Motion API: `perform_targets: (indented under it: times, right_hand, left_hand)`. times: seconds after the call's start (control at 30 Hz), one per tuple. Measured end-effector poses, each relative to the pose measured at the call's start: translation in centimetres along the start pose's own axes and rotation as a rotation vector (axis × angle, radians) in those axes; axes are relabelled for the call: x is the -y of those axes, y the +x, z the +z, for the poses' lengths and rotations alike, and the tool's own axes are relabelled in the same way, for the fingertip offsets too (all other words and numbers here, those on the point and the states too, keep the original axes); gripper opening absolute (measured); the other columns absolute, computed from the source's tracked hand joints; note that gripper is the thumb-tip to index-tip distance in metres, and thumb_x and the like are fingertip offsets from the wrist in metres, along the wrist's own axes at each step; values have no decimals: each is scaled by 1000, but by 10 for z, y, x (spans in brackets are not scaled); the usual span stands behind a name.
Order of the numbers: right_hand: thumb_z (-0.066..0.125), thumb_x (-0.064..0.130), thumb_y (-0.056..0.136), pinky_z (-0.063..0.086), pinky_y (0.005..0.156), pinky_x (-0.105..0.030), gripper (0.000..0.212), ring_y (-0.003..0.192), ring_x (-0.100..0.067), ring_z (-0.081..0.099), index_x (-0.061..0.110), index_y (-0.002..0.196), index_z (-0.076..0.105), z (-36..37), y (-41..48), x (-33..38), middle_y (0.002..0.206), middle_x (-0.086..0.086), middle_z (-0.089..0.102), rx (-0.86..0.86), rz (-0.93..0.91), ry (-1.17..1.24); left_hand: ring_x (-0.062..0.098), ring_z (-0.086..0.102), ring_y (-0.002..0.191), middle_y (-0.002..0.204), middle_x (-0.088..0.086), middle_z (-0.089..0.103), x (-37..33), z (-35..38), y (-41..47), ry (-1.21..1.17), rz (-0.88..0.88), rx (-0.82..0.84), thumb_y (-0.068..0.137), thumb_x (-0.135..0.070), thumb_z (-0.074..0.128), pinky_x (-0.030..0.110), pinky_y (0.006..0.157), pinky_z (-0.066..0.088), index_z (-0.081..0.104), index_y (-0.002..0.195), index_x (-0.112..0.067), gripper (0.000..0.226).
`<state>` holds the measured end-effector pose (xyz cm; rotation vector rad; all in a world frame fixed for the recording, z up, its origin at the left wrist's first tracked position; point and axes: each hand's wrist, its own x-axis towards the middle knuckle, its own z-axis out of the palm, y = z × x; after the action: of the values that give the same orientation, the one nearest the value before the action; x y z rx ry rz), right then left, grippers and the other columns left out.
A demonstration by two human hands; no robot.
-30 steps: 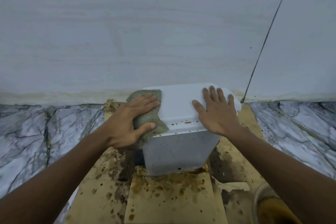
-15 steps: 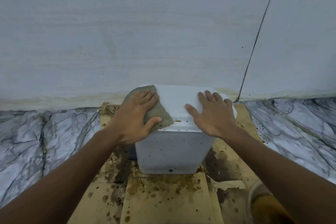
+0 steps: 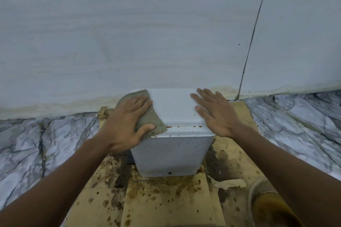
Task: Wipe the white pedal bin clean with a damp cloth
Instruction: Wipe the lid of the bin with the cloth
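Observation:
The white pedal bin (image 3: pixel 171 153) stands on stained cardboard against the wall, its lid closed. Brown and dark specks dot its front face and the lid's front lip. My left hand (image 3: pixel 127 121) presses a grey-green cloth (image 3: pixel 150 118) flat on the lid's left side, thumb hooked over the cloth's front edge. My right hand (image 3: pixel 214 114) lies flat on the lid's right side with fingers spread, holding nothing. The pedal is not visible.
Stained, wet cardboard sheets (image 3: pixel 166 201) cover the floor under and in front of the bin. Marble floor tiles (image 3: pixel 36 143) lie left and right. A pale wall (image 3: pixel 147 33) rises directly behind. A round container with brown liquid (image 3: pixel 265 208) sits at bottom right.
The cloth under my left hand has slid from the lid's front-left corner back onto the lid's top left. My right hand has stayed flat on the lid.

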<state>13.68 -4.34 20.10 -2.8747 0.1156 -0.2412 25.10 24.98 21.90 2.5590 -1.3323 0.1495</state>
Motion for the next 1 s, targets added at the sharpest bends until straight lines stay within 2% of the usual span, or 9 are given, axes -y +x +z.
perform_targets:
  times: [0.13,0.27,0.33,0.4,0.47,0.57,0.67,0.83,1.0]
  right_hand:
    - [-3,65,89,-4,127,-35,79,156,-9,0,35,159,18,2,-2,-6,169,8,8,-10,16,20]
    - [4,64,94,-5,125,-32,73,155,-8,1,37,158,22,2,-4,-11,168,9,10,-22,18,67]
    - [4,64,94,-6,124,-31,72,155,-8,1,37,158,22,3,-4,-9,168,9,9,-22,11,62]
    - [-1,65,91,-6,125,-32,76,156,-9,1,37,158,21,3,-3,-5,168,9,9,-28,10,56]
    - [-3,65,91,-5,125,-34,77,156,-10,1,37,158,20,5,-1,-3,168,8,9,-35,12,37]
    - [-5,62,91,-4,126,-36,76,156,-11,1,37,159,17,6,-1,-5,169,7,8,-37,19,2]
    - [-5,61,91,-3,126,-37,76,156,-12,1,36,159,17,8,-1,-6,169,7,8,-40,20,-11]
    - [-4,63,90,-1,126,-36,78,156,-11,4,36,159,20,7,-3,-11,168,8,11,-56,25,3]
    - [-2,63,92,-1,125,-34,75,156,-10,6,37,158,22,8,-3,-11,168,8,13,-64,13,18]
  left_hand:
    - [17,3,155,168,4,10,-57,15,34,150,47,33,99,-68,21,28,122,-6,9,161,-19,80]
    - [9,-4,153,169,-3,3,-67,13,40,145,73,88,99,-67,21,22,117,-12,4,161,-25,77]
    - [3,-6,148,168,-6,3,-44,4,24,120,63,85,96,-73,17,28,121,-7,5,160,-30,78]
    - [4,-4,149,167,-10,3,-12,-4,3,85,13,85,90,-80,14,39,126,5,6,160,-36,82]
    - [5,-1,153,167,-15,3,15,-9,-14,24,-46,71,89,-82,18,41,126,10,8,158,-42,81]
    - [1,-7,152,167,-12,3,18,-4,-16,20,-53,39,92,-79,19,35,127,1,11,159,-35,81]
    - [3,-10,149,167,-5,1,-19,5,4,98,-38,15,95,-74,13,26,122,-10,7,160,-27,81]
    - [18,-2,155,169,3,3,-88,27,41,205,29,47,101,-64,13,35,126,-3,3,161,-19,75]
    - [9,-4,154,168,-4,2,-67,19,30,171,61,72,102,-62,17,26,122,-10,3,161,-24,71]
